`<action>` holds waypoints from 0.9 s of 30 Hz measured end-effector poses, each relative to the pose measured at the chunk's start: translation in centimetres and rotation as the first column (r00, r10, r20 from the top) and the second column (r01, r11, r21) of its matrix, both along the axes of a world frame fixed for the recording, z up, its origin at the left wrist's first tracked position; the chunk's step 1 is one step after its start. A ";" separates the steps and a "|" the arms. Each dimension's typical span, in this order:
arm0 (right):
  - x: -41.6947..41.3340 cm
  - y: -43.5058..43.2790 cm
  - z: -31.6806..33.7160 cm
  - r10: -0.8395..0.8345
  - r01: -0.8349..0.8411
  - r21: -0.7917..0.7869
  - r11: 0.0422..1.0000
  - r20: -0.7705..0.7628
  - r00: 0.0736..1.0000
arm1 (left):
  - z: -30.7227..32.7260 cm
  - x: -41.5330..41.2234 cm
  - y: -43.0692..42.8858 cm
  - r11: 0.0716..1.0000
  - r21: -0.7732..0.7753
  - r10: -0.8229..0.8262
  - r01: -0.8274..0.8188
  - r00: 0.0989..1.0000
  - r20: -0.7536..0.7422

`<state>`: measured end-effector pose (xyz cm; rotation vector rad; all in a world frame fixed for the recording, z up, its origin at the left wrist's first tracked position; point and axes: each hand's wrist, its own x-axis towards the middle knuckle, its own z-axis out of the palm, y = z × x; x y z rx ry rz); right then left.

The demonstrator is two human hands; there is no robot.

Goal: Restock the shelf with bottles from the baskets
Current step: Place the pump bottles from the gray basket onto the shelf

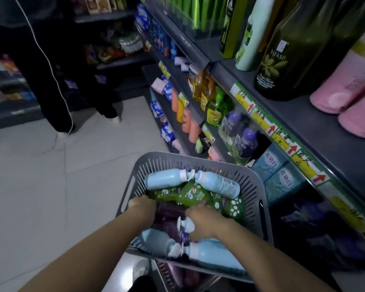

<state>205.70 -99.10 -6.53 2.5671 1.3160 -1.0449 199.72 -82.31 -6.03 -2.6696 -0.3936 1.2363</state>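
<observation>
Grey slotted basket (198,163), held up in the aisle just beside the shelf (325,127). It contained two pale blue bottles (167,178) lying cap to cap along the far wall, green bottles (194,194) in the middle, purple bottles (169,209) beneath them, and further pale blue bottles (209,251) at the near wall. The left grip (142,204) reached in at the basket's left side, touching the green bottles; its fingers were buried among the stock, so open or closed could not be told. The right grip (207,222) lay over the purple bottles beside a white cap (184,225), fingers curled downward and hidden, and its hold likewise could not be told. The shelf's top level carried a dark green bottle (282,60) and pink rolls (346,93); yellow price labels (261,121) ran along its edge. Below stood purple shelf bottles (247,140) and blue boxes (276,171). A second person (57,81) in dark trousers stood on the tiled floor (51,175) well apart, a white cord (51,66) hanging in front.
</observation>
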 end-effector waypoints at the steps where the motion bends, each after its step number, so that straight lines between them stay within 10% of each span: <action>1: -0.4 0.3 -0.3 0.022 -0.021 -0.024 0.999 0.036 0.999 | -0.3 0.1 0.1 0.999 0.022 -0.024 0.024 1.000 -0.002; 13: -1.0 0.8 -0.3 -0.119 0.124 -0.007 0.992 0.234 0.965 | -0.8 2.5 0.5 0.958 -0.116 -0.282 0.263 0.935 -0.212; 16: -0.1 0.0 0.3 -0.316 0.301 0.113 0.947 0.153 0.936 | 0.6 4.8 1.6 0.970 -0.229 0.005 -0.086 0.943 -0.332; 21: 1.1 -1.5 0.3 -0.537 0.495 0.249 0.833 0.149 0.830 | -1.0 6.2 3.8 0.708 -0.281 0.475 -0.648 0.732 -0.489; 24: 1.3 -2.3 -0.3 -0.613 0.561 0.282 0.778 0.150 0.776 | -1.4 5.6 4.5 0.856 -0.353 0.183 -0.378 0.859 -0.477; 27: 1.2 -2.6 -0.9 -0.640 0.588 0.280 0.759 0.151 0.754 | -1.3 4.0 4.6 0.902 -0.364 -0.342 0.231 0.897 -0.278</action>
